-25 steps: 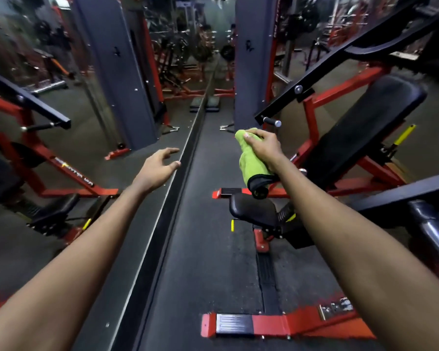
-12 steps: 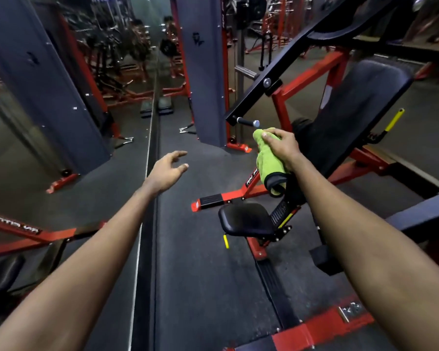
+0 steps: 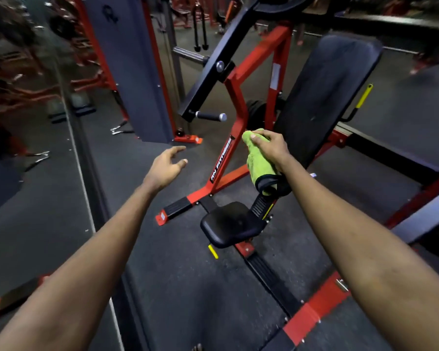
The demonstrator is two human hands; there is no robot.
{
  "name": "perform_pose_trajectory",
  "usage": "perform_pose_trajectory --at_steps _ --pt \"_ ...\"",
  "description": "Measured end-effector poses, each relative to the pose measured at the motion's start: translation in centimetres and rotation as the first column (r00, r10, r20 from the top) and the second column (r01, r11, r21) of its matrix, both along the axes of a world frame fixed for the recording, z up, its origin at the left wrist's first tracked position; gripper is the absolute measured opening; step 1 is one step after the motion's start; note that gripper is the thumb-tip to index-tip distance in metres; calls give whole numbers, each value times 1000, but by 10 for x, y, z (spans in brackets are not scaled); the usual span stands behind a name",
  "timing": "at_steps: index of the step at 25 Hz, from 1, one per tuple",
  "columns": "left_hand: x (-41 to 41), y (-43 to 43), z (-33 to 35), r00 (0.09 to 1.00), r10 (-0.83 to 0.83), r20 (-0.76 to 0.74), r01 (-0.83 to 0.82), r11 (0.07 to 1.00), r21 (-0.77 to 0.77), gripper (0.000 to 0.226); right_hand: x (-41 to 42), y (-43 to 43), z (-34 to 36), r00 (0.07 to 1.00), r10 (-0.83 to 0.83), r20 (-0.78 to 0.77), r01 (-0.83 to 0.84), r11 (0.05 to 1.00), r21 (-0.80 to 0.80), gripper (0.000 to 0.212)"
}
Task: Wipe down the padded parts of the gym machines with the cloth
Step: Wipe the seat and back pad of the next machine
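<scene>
My right hand (image 3: 270, 149) grips a lime-green cloth (image 3: 259, 164) with a dark trimmed end that hangs down. It is held in the air just left of the black padded backrest (image 3: 325, 97) of a red-framed press machine (image 3: 236, 97), near the backrest's lower end. Below the cloth sits the small black padded seat (image 3: 228, 226). My left hand (image 3: 166, 164) hovers over the floor to the left with fingers loosely spread, holding nothing.
A black lever arm with a chrome-tipped handle (image 3: 211, 116) juts out left of the backrest. A grey upright column (image 3: 134, 69) stands behind it. A mirrored wall (image 3: 23, 122) runs along the left. A yellow adjustment lever (image 3: 364, 96) sticks out right of the backrest.
The view has swung right and closer to the press machine. My right hand with the cloth has come in toward the backrest's lower end. My left hand stays open in the air.
</scene>
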State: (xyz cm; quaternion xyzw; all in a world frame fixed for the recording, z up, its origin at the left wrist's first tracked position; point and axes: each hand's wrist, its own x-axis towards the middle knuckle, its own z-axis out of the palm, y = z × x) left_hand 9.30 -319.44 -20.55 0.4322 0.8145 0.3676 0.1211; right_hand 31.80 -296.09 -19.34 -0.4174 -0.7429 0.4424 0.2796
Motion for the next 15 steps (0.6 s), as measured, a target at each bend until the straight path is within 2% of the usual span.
perform_pose_trajectory --at_steps 8,11,15 --pt "-92 101 -29 981 -187 48 190 980 -54 45 -42 45 -42 976 -205 68 209 976 -61 29" --pt "-110 141 -66 964 -254 73 262 957 -124 48 -60 75 -85 961 -254 110 267 956 -124 31" --pt "-132 188 -122 957 -255 141 278 942 -188 47 -91 105 -157 951 -258 169 290 936 -201 31"
